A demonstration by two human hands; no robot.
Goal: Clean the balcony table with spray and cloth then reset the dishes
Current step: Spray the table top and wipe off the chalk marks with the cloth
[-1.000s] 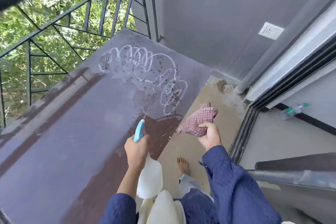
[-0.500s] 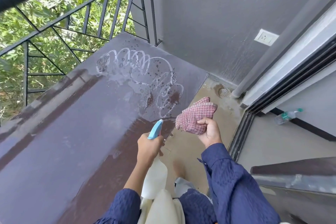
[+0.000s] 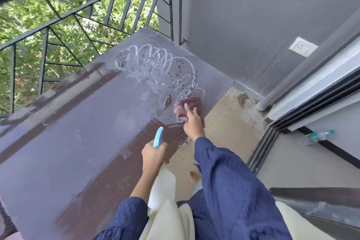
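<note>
Counter (image 3: 58, 142): dark, wet, with a looped white foam trail (image 3: 155, 62) at the far end. Left hand (image 3: 153, 154) is wrapped round the spray bottle (image 3: 158, 137), blue nozzle up, above the near edge. Right hand (image 3: 192, 122) held the checked cloth (image 3: 187, 107) bunched in the air half a second ago. It now presses the cloth with straight fingers onto the counter at the foam's near end.

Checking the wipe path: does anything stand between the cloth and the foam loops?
Nothing visible does. The right hand presses the cloth on the table at the near end of the foam loops; beyond lies only wet tabletop. The left hand holds the spray bottle off that path.
</note>
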